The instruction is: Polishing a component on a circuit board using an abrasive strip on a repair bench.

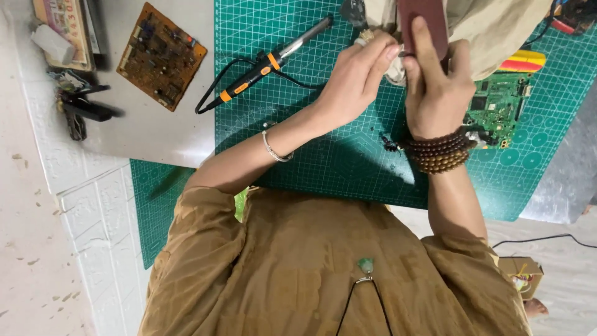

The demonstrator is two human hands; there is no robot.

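**Bench entry: dark red case, held over the cutting mat**

Green gridded cutting mat (pixel 323 155) on a pale bench; all places are given from it.

- Dark red case (pixel 423 25): over the mat's far edge, long axis running away from me. My right hand (pixel 438 87) is closed round its near end, thumb laid along its face.
- My left hand (pixel 357 78): just left of the case, fingertips pinched together at its near edge; what they grip I cannot tell.
- Soldering iron (pixel 267 65): lying on the mat's left part.
- Green circuit board (pixel 497 106): on the mat's right part.
- Brown circuit board (pixel 160 56): off the mat, to its left.

Matt green cutting mat (pixel 323 155) beside a glossy metal-tipped, plastic-handled soldering iron (pixel 267 62); wooden bead bracelet (pixel 440 152) looked polished.
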